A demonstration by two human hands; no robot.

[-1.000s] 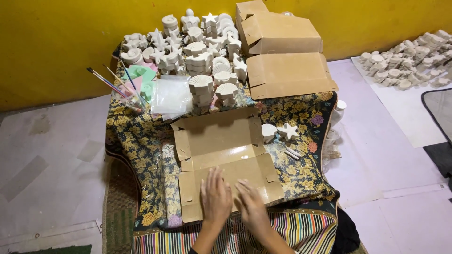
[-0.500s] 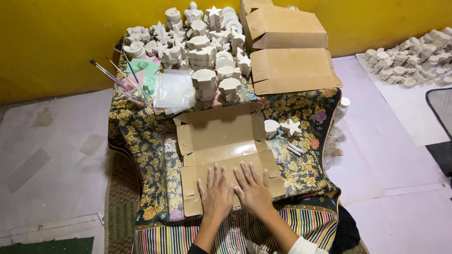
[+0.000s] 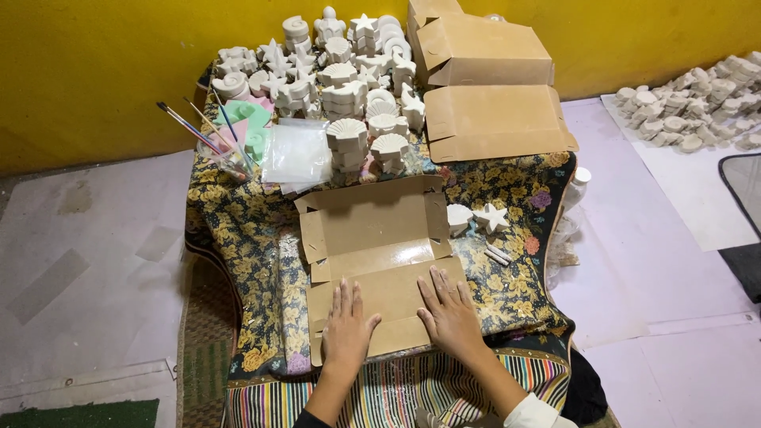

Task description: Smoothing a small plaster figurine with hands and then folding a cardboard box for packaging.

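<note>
Both hands have slid a little apart and up the near panel since the earlier frame, and the view has tipped slightly downward. Left hand (image 3: 346,331) and right hand (image 3: 449,311) lie flat, fingers spread, palms pressed on the lower panel of an unfolded brown cardboard box blank (image 3: 372,238), which sits at centre frame on a floral tablecloth (image 3: 238,230); neither hand grips anything. Side flaps of the blank stand partly raised, the far panel lies open.

Right of the blank: a white plaster shell (image 3: 458,218) and plaster starfish (image 3: 491,217), with small white sticks (image 3: 498,254) just below them. Upper centre: stacked white plaster sea-shape casts (image 3: 341,87). Upper left: paintbrushes (image 3: 194,127) in a jar, beside a clear plastic bag (image 3: 297,154). Upper right: two more brown boxes (image 3: 483,79). Far right, on the floor: further plaster casts (image 3: 697,103).

Judged step: flattening or creasing the near panel of the box. A following move would seem to call for folding along the scored lines while the side flaps are held upright.
</note>
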